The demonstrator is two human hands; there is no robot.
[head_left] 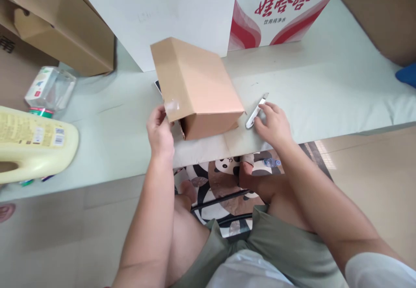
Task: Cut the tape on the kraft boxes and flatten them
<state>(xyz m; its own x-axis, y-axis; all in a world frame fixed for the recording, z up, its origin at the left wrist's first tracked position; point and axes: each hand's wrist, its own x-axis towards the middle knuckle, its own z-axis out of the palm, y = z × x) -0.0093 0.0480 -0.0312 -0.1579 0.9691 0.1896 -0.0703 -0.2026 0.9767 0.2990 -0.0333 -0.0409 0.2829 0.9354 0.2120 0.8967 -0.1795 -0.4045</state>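
Note:
A brown cardboard box (211,80) sits tilted on the covered table, one long flap standing out on its left side. My left hand (160,130) grips the near corner of that flap, its fingertips partly hidden behind the cardboard. A strip of clear tape (172,105) shines on the flap close to those fingers. To the right of the box, a white utility knife (256,111) lies at a slant, with its tip pointing away from me. My right hand (274,123) has its thumb and fingers closed on the knife's right side. A dark-edged flat item (158,86) peeks out behind the flap.
A white carton with red print (282,15) and a plain white panel (169,15) stand behind the box. On the left are a pale yellow jug (39,143), a clear plastic container (53,86) and another cardboard box (74,32). The table's front edge (113,182) runs before my knees.

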